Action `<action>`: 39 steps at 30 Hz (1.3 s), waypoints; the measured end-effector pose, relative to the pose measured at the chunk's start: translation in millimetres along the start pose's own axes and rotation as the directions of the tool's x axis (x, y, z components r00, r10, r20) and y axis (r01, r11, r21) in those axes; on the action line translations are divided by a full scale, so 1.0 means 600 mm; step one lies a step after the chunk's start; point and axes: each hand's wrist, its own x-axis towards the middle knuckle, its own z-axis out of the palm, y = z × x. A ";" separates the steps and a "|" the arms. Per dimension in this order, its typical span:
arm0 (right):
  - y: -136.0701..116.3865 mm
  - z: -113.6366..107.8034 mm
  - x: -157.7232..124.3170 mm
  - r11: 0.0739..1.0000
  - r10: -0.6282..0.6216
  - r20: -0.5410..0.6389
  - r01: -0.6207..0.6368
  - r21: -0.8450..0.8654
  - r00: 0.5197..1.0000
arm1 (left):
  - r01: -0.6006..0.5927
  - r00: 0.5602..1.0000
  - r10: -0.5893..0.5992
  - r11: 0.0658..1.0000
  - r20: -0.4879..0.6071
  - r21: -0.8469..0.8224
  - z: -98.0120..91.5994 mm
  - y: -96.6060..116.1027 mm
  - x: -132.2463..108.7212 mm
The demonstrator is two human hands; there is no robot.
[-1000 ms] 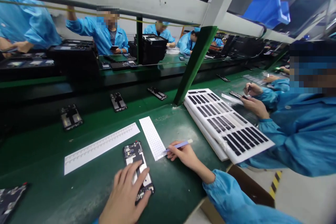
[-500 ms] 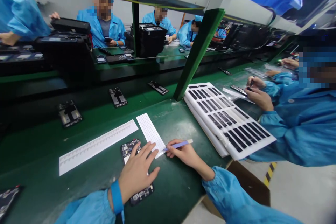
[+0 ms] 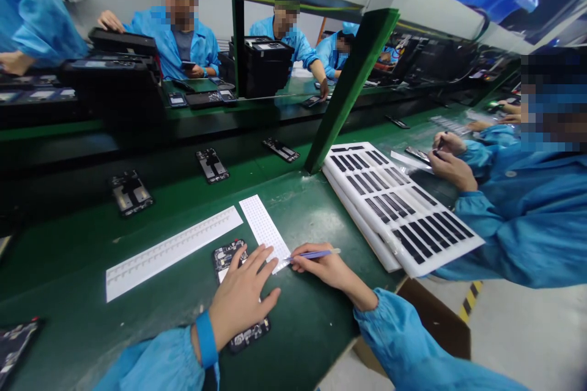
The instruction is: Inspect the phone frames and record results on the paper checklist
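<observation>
My left hand (image 3: 245, 296) lies with fingers spread over an opened phone (image 3: 250, 336), hiding its middle. Its fingertips reach the lower end of a white sheet of tiny stickers (image 3: 260, 220). In my right hand (image 3: 323, 269) are purple tweezers (image 3: 316, 254), held like a pen. Their tip meets the sheet's lower right corner, beside my left fingers; whether they pinch a sticker is too small to tell. A longer white strip sheet with grey marks (image 3: 172, 256) lies flat to the left.
Several opened phones, one of them a phone with black flex (image 3: 211, 165), lie along the sunken green lane ahead. A white foam tray (image 3: 424, 266) of black strips stands right, near a green post (image 3: 353, 91). A co-worker's hands (image 3: 452, 162) work beyond it.
My hands keep nearly the same place, and the tweezers have rolled a little in my right fingers. Across the bench, a co-worker's arm has reached down to a phone. The phones in the lane have shifted slightly right.
</observation>
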 end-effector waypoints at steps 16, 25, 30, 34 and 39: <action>-0.004 0.007 0.001 0.966 0.132 -0.106 -0.104 0.236 0.986 | 0.036 0.999 -0.039 0.997 -0.036 -0.075 -0.010 0.008 0.001; -0.012 0.010 -0.002 0.936 0.217 -0.161 -0.158 0.315 0.963 | -0.002 0.992 -0.007 0.998 -0.128 -0.069 -0.046 0.010 -0.079; -0.016 0.013 -0.003 0.955 0.200 -0.092 -0.173 0.241 0.975 | -0.045 0.999 0.044 0.998 -0.017 -0.052 -0.043 0.007 -0.058; -0.016 0.012 -0.007 0.949 0.182 -0.095 -0.150 0.276 0.979 | -0.053 0.995 0.058 0.996 0.077 -0.071 -0.027 0.003 -0.038; -0.037 0.058 -0.018 0.902 0.185 -0.059 -0.145 0.405 0.981 | -0.086 0.996 0.086 0.996 0.019 0.000 -0.049 0.002 -0.050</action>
